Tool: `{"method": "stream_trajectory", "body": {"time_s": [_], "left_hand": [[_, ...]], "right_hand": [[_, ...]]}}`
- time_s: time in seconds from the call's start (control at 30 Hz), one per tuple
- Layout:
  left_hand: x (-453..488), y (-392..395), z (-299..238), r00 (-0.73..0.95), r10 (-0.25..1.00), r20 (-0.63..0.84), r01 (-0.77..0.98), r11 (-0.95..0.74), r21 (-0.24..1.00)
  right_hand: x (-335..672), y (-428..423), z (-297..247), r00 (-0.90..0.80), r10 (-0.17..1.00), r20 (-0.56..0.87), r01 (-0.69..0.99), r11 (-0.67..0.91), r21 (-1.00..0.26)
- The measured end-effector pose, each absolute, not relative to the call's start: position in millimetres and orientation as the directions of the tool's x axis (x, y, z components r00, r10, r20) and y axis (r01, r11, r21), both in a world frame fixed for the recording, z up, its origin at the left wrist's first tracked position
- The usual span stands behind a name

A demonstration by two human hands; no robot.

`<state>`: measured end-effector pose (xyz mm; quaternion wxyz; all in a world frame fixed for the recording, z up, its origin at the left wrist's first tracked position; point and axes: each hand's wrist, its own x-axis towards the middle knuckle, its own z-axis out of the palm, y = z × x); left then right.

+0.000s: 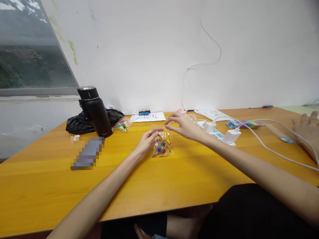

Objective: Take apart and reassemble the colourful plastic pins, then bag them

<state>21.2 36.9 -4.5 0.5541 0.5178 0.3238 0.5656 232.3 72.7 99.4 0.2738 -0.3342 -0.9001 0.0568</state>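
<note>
The left hand point(146, 141) pinches the bag point(162, 148) near its top at the table point(159, 182), while the right hand point(183, 126) curls alongside, its grip unclear.

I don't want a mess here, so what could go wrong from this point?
Small parts might spill if the clear bag tears or opens suddenly, with the left hand and right hand both near its top. Another person's hand, close to the looping white cables, might also snag them and tug the chargers.
</note>
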Motion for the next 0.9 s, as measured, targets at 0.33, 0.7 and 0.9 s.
{"method": "stream_trajectory", "body": {"time_s": [0.33, 0.7, 0.9], "left_hand": [[24.2, 32.6, 7.9, 0.019, 0.949, 0.314, -0.255, -0.299, 0.92], [18.4, 35.5, 6.8, -0.052, 0.958, 0.282, -0.194, -0.287, 0.938], [17.0, 33.9, 9.8, -0.047, 0.959, 0.281, -0.207, -0.284, 0.936]], "right_hand": [[230.8, 79.1, 93.6, -0.671, 0.7, 0.245, 0.529, 0.684, -0.503], [238.4, 84.9, 96.3, -0.598, 0.774, 0.208, 0.512, 0.569, -0.643], [240.4, 93.1, 90.8, -0.615, 0.761, 0.209, 0.46, 0.561, -0.688]]}}
